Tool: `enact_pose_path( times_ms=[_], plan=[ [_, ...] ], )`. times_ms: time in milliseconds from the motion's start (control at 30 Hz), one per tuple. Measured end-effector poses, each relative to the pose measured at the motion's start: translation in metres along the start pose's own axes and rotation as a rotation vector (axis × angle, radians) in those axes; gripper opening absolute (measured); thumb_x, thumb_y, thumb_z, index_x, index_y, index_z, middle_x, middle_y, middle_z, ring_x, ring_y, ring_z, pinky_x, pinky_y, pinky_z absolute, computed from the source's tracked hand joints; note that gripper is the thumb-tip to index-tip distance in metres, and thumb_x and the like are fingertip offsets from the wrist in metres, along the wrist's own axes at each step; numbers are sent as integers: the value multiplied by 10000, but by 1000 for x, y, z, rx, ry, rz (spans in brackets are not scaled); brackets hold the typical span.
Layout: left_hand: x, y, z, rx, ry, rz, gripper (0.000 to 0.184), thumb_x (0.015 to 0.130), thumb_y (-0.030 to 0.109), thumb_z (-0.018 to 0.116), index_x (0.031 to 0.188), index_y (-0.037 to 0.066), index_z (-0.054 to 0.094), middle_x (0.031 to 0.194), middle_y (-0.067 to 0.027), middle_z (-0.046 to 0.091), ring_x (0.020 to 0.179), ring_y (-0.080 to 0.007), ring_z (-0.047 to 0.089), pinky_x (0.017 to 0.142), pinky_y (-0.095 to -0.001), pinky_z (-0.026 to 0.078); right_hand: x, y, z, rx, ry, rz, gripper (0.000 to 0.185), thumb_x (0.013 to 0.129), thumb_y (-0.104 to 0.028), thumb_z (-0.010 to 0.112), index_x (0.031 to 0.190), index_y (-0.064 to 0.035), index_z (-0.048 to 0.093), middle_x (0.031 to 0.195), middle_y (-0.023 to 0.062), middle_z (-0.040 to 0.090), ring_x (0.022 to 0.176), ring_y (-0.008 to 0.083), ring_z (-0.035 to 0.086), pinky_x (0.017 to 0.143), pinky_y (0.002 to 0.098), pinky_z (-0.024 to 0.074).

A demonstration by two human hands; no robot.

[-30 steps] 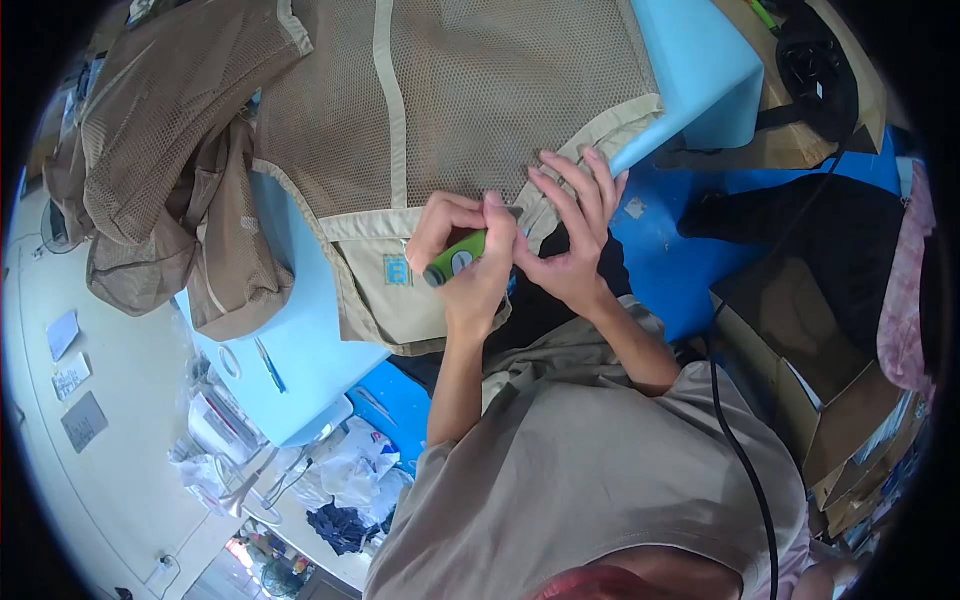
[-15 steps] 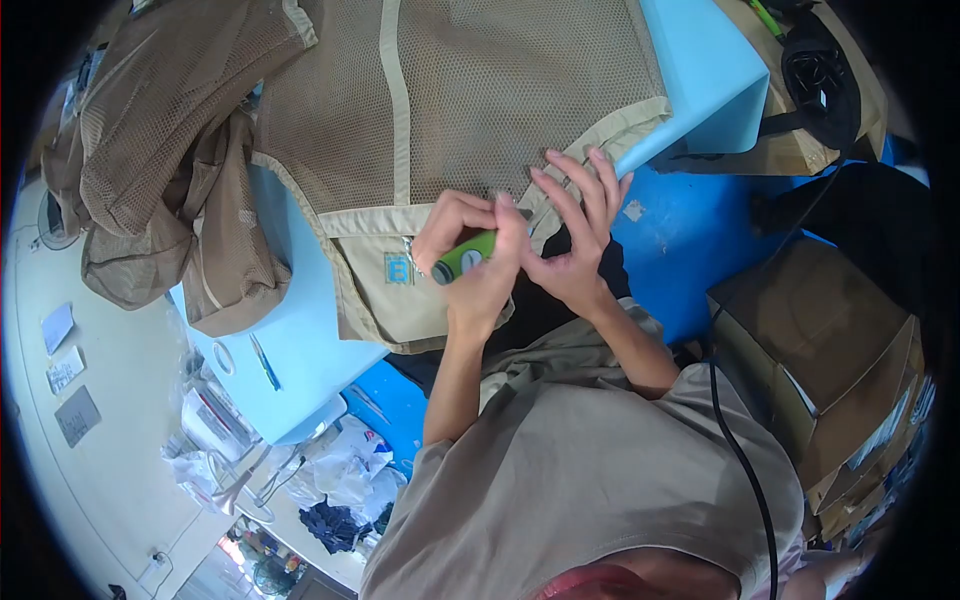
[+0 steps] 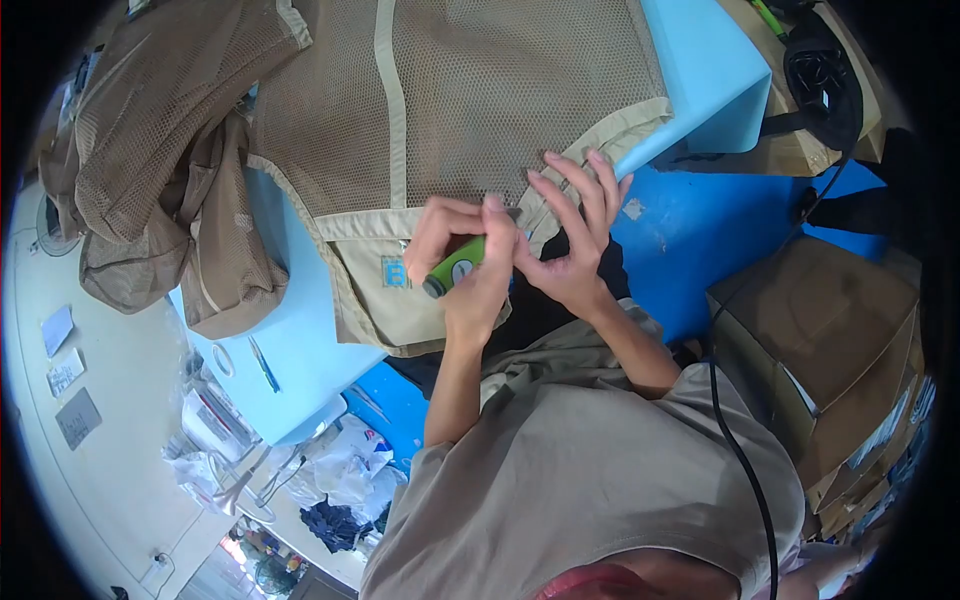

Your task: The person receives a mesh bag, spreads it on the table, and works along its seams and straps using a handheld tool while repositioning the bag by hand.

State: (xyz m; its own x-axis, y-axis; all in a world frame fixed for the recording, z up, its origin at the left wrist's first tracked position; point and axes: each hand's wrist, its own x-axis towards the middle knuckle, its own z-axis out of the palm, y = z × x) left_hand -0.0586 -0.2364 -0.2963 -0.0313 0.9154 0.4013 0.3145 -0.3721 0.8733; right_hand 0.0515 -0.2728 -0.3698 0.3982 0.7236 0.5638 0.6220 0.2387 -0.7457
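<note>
My left hand (image 3: 465, 265) is closed around a thick green tool with a dark end cap (image 3: 456, 268) and a white oval mark. Its front end is hidden by my fingers. Beneath it lies a brown mesh piece (image 3: 500, 90) with beige trim and a beige cloth panel (image 3: 425, 315) bearing a blue letter patch (image 3: 395, 272). My right hand (image 3: 580, 230) is open, fingers spread over the trimmed lower right edge of the mesh. Its thumb points toward my left hand, close to it.
More brown mesh pieces (image 3: 170, 170) heap at the left of the light blue table (image 3: 715, 75). A blue pen (image 3: 264, 365) lies on its left part. Cardboard boxes (image 3: 815, 330) stand at the right, and a black cable (image 3: 735, 445) runs down in front of me.
The green tool has tilted, its capped end moving slightly down and left with my left hand. The mesh has shifted a little left. A dark shape at the far right has moved right.
</note>
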Motion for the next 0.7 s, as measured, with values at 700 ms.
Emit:
enact_pose_path(
  times_ms=[700],
  plan=[
    [-1, -4, 0, -6, -11, -2, 225, 863, -31, 839, 743, 18, 655, 749, -72, 685, 613, -135, 631, 548, -262, 461, -2, 2, 1, -11, 9, -18, 572, 740, -297, 825, 1287, -136, 771, 1470, 51, 639, 1531, 354, 397, 1310, 626, 33]
  ],
)
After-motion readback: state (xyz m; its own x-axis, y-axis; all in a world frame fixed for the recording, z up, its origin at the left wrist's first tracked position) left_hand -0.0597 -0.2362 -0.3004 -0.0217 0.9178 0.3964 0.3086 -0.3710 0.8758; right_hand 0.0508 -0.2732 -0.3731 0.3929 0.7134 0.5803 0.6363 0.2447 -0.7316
